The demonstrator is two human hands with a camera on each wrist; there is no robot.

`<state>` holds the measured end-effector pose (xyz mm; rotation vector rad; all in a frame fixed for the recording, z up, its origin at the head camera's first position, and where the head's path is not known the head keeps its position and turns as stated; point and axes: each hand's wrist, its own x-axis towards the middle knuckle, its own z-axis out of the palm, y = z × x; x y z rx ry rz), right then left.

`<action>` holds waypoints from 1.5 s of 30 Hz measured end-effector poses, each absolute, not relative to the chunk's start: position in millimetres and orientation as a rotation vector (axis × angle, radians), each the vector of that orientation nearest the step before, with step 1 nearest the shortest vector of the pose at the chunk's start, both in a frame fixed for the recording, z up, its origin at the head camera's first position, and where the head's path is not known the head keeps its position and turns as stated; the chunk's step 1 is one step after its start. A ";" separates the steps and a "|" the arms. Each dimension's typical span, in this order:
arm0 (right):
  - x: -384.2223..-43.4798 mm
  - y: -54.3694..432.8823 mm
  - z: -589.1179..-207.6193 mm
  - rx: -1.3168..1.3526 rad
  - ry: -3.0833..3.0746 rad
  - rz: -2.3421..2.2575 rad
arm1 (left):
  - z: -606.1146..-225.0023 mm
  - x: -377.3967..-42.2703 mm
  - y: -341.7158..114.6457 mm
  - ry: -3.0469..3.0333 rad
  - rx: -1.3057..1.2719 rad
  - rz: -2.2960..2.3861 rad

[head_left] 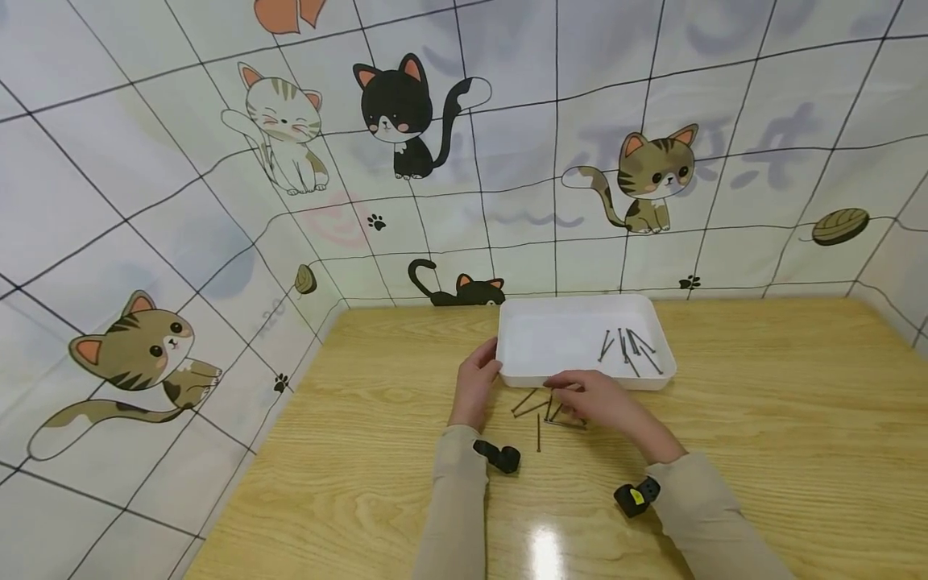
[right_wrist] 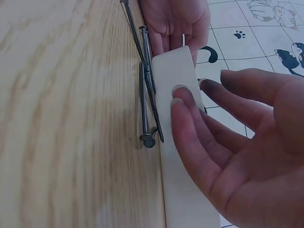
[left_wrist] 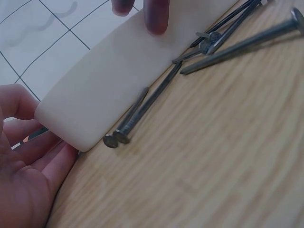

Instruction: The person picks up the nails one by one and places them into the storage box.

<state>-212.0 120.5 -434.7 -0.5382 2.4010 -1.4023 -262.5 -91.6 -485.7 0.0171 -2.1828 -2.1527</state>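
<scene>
A shallow white tray (head_left: 547, 342) stands on the table, with several nails (head_left: 624, 345) lying in its right half. My left hand (head_left: 475, 387) grips the tray's left end, its fingers about the near corner in the left wrist view. In front of the tray, several loose metal nails (left_wrist: 242, 46) lie on the wood, some crossing or side by side. My right hand (head_left: 603, 400) is over these nails by the tray's front wall. Its fingers are loosely bent and apart in the right wrist view, with nothing seen between them.
The wooden table (head_left: 348, 475) stretches to both sides of the tray. Behind and to the left hangs a pale sheet (head_left: 522, 185) with grid lines and cartoon cats. One nail (head_left: 539, 433) lies nearer to me than the others.
</scene>
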 end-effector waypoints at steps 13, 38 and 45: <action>-209.8 116.4 -444.4 -0.708 2.460 -1.243 | -482.9 -261.5 -91.0 -2.194 0.040 -2.171; -202.5 113.6 -442.3 -0.931 2.753 -0.854 | -486.5 -261.8 -90.3 -2.166 0.026 -2.188; -198.9 110.9 -438.2 -0.928 2.774 -0.813 | -485.7 -261.8 -89.4 -2.163 0.030 -2.190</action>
